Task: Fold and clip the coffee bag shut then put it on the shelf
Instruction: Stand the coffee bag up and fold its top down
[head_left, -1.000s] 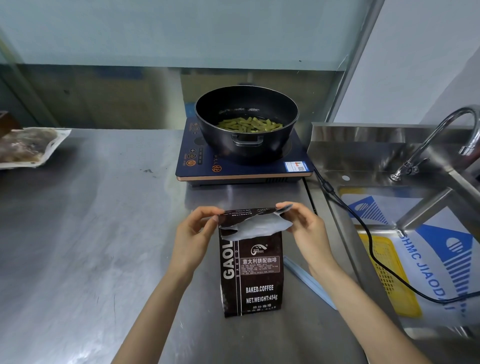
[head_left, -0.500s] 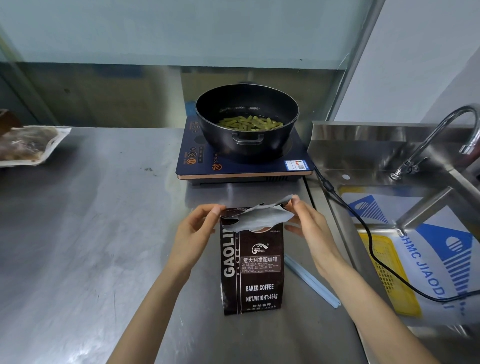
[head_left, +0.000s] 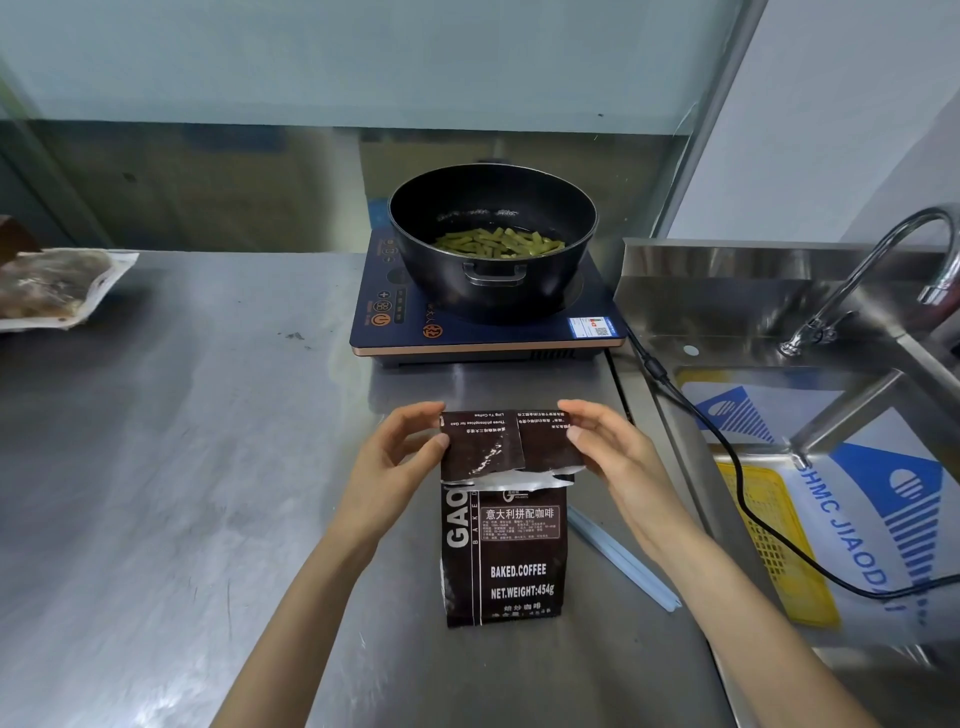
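while the coffee bag (head_left: 503, 551) stands upright, both hands (head_left: 395, 457) pinch its folded top.

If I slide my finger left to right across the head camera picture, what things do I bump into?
Food packet → left hand → coffee bag → right hand → blue clip → tap.

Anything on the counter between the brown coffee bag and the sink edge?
Head view: a long pale blue sealing clip lies flat there, right of the brown coffee bag, short of the steel sink.
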